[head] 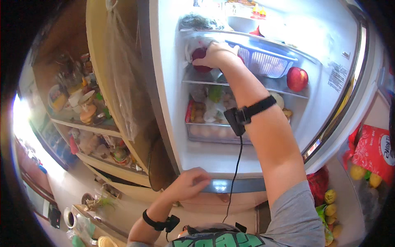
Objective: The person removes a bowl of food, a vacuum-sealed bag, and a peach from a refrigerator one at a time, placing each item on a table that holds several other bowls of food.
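Observation:
My right hand [217,55] reaches into an open refrigerator, its fingers spread over a dark red round fruit [200,61] on an upper shelf; the fingertips are partly hidden, so a firm grip cannot be told. Just right of this hand lies a blue-violet plastic basket [268,63], with a red apple [297,79] beyond it. A plastic bag [194,46] sits behind the dark fruit. My left hand [193,182] hangs at the refrigerator's lower front edge, fingers curled; no object shows in it. Black straps with small devices and cables circle both forearms.
Below are a clear drawer of eggs [213,132] and bagged food. A white bowl [242,24] stands on the top shelf. A cabinet [86,126] with crowded shelves borders the left. The refrigerator door curves along the right, beside a red package [375,151] and yellow fruit [330,210].

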A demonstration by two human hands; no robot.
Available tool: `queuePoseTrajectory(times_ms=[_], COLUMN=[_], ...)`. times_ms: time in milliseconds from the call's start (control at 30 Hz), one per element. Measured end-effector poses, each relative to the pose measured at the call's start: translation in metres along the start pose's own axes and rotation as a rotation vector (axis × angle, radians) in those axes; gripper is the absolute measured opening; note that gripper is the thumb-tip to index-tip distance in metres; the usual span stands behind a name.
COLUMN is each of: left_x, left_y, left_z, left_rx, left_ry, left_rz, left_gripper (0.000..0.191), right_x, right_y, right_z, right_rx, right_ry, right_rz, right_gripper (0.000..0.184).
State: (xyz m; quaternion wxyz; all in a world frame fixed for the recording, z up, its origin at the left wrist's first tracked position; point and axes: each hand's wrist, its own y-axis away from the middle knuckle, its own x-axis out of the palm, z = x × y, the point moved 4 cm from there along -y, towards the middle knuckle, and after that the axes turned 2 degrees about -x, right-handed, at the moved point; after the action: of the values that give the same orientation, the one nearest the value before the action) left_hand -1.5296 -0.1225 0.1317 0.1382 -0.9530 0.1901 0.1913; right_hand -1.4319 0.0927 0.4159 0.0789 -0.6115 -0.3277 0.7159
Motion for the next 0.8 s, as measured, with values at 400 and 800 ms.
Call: queuePoseTrajectory(times_ms=[400,800], left_x=[-0.052,-0.132], left_y=[-0.003,-0.219], left_z=[-0.079,-0.191], left_rx=[0.231,0.119], left_ry=[-0.209,-1.303], left_rz=[-0.206,-0.813], left_gripper=[0.011,0.043], right_x=[-0.011,-0.028], right_y=[0.052,0.169], right_z=[-0.024,-0.109], right_rx=[-0.231,0.046], right_ry=[-0.291,-1.232], right_rz=[-0.461,-0.57], right_gripper=[0.087,0.072])
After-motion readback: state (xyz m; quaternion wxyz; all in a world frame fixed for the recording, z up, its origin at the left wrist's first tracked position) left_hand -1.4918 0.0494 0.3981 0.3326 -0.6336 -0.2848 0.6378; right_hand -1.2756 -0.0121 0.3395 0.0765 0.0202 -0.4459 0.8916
